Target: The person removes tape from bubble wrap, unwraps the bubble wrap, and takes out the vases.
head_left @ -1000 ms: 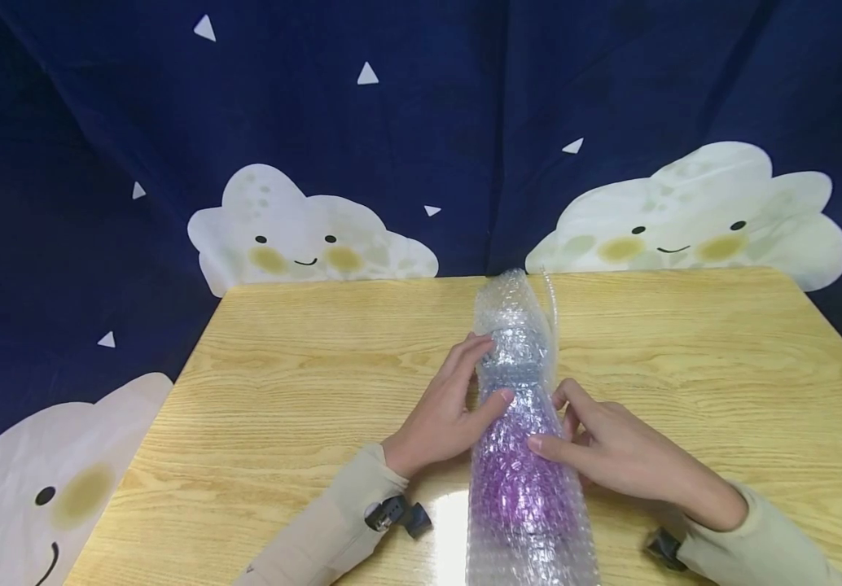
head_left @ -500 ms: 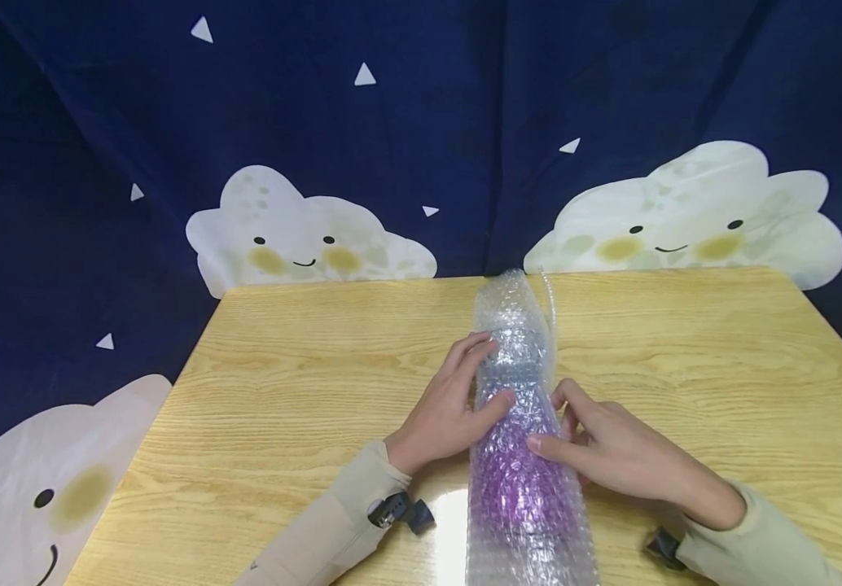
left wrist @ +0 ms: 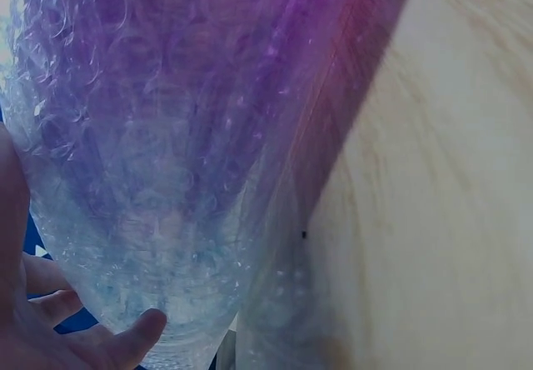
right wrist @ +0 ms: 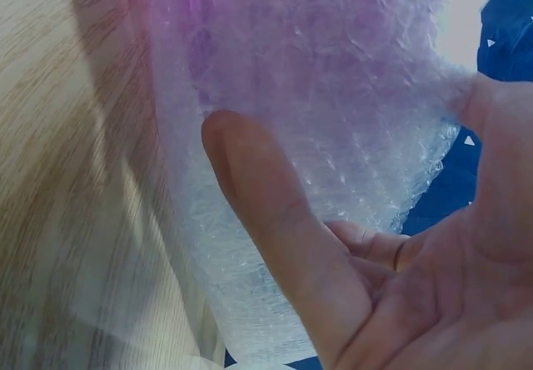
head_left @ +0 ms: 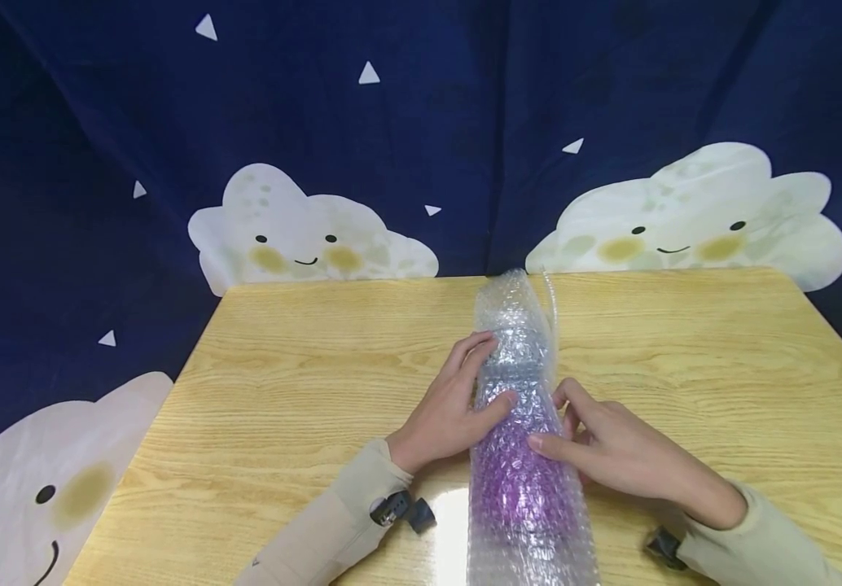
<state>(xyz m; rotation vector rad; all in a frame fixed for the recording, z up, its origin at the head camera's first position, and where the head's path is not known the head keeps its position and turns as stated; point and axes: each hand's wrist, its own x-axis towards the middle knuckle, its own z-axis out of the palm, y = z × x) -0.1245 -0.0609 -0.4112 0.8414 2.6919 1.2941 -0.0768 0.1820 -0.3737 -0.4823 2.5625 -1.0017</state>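
Note:
A long, bottle-shaped thing in bubble wrap (head_left: 527,492) lies in front of me on the table, its far part pale blue and its nearer part purple. The clear wrap hides its exact kind. My left hand (head_left: 446,419) grips it from the left, thumb across the top and fingertips at the blue part. From the other side my right hand (head_left: 622,452) holds the purple part, its thumb on top and its fingers at the right edge. In the right wrist view, the wrap (right wrist: 333,153) lies between thumb and index finger (right wrist: 258,170).
The wooden table (head_left: 304,350) reaches back to a dark blue curtain (head_left: 421,122) printed with clouds and triangles. A loose strip of wrap (head_left: 552,305) stands out at the far right of the bundle. Black wrist devices (head_left: 401,511) sit at the sleeves.

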